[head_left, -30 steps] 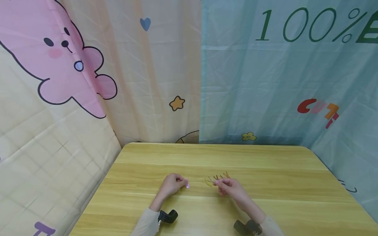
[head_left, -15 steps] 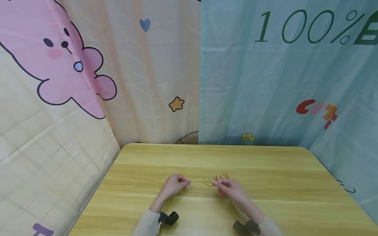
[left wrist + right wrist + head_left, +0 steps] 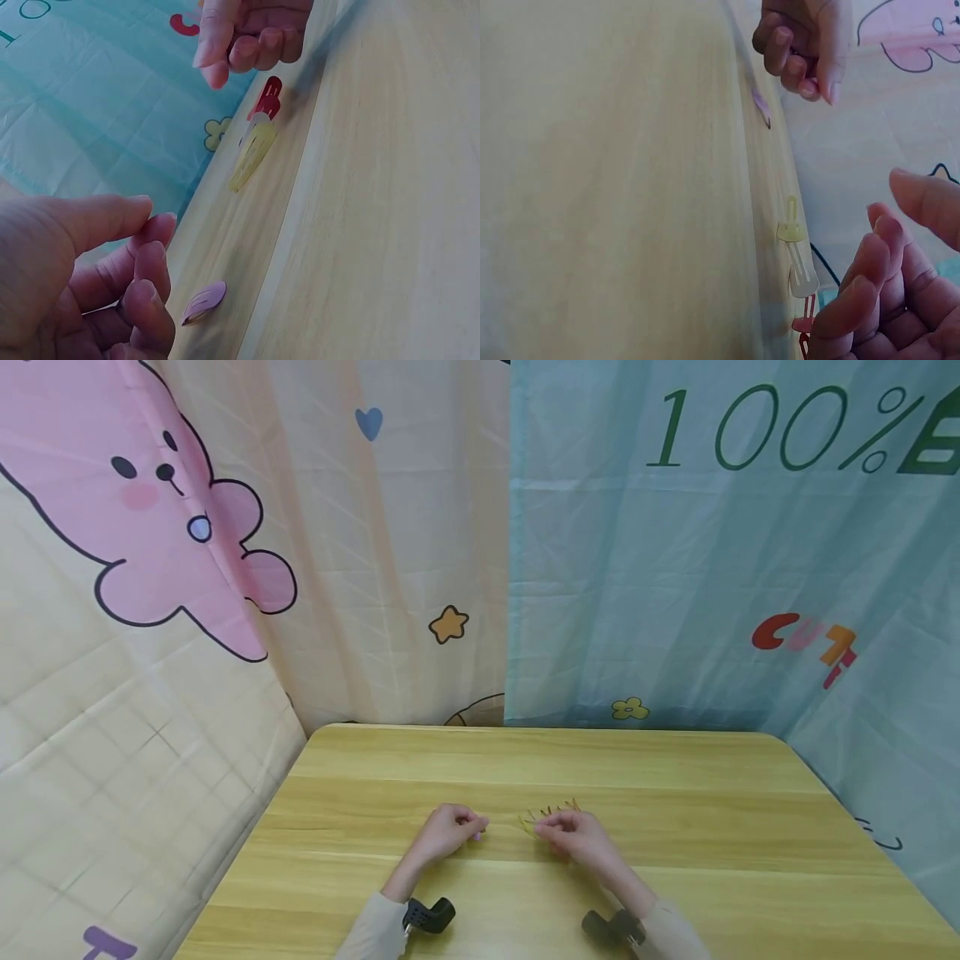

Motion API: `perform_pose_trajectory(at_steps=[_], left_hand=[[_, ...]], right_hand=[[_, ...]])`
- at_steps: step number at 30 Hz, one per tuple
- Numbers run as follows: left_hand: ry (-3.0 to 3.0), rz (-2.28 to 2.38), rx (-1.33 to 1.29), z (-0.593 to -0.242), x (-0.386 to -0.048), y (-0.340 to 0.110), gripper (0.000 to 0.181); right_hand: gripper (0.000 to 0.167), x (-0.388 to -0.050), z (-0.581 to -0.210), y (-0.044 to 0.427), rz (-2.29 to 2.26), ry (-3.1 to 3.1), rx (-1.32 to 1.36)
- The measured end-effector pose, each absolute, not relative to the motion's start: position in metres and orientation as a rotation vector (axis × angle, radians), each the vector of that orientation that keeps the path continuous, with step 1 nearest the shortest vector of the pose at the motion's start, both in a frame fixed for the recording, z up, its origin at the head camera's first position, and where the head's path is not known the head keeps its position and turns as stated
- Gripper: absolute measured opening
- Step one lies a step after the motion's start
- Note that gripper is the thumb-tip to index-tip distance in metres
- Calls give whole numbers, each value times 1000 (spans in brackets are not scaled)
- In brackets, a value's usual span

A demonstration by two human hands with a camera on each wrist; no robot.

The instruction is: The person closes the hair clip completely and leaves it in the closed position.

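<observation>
A pink snap hair clip lies on the wooden table beneath my left hand, whose thumb and index tips come close together with no object visible between them. Beside my right hand a row of snap hair clips lies on the table. The row has a yellow clip, a white clip and red ones. In the right wrist view, my right thumb is apart from the loosely bent fingers, which hold nothing. My right hand partly hides the row in the head view.
The light wooden table spreads around both hands. Behind its far edge hang a cream printed curtain and a teal curtain. A black wrist camera is strapped to my left wrist, another to my right.
My left hand has shifted slightly right, now covering most of the pink clip in the head view. My right hand has moved a little left over the row of clips.
</observation>
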State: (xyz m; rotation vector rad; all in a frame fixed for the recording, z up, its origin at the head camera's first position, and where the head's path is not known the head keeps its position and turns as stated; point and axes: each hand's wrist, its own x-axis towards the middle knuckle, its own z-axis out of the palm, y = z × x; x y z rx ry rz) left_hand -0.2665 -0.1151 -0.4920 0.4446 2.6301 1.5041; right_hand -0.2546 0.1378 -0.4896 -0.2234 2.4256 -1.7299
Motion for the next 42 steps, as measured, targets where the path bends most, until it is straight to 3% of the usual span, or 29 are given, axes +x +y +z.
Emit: perform_pose_trajectory(at_steps=[7, 32, 42], left_hand=[[2602, 1513, 481, -490, -265, -114, 28], [2443, 1608, 487, -487, -265, -106, 29], [2366, 1649, 498, -453, -244, -101, 26]], right_hand=[[18, -259, -494, 132, -1643, 2569, -260], [13, -266, -495, 124, -1445, 2735, -364], [11, -269, -498, 122, -1394, 2765, -382]])
